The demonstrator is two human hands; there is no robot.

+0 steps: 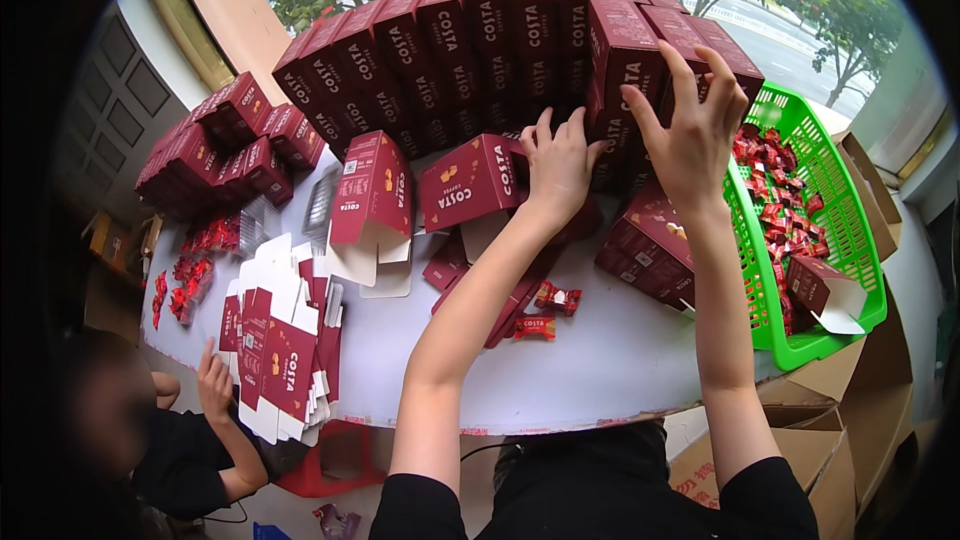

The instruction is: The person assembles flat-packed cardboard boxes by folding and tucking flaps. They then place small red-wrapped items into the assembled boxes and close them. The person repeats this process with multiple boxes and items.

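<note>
A tall double row of dark red cardboard boxes (pixel 490 35) stands across the back of the table. At its right end, a nearer stack of the same boxes (pixel 625 50) juts forward. My right hand (pixel 697 135) is raised in front of that stack, fingers spread and thumb apart, holding nothing. Whether its fingertips touch the boxes I cannot tell. My left hand (pixel 560 168) reaches to the foot of the row, its fingers apart and empty. Close by its wrist lies a red box (pixel 465 185) with an open end. Below my right forearm are more red boxes (pixel 652 245).
At right, a green basket (pixel 852 240) holds red-wrapped sweets and an open box. Two loose sweets (pixel 556 298) lie mid-table. Flattened cartons (pixel 285 355) pile up front left, near another person's hand (pixel 214 380). More boxes (pixel 215 155) stand far left. An open-flapped box (pixel 372 190) stands upright.
</note>
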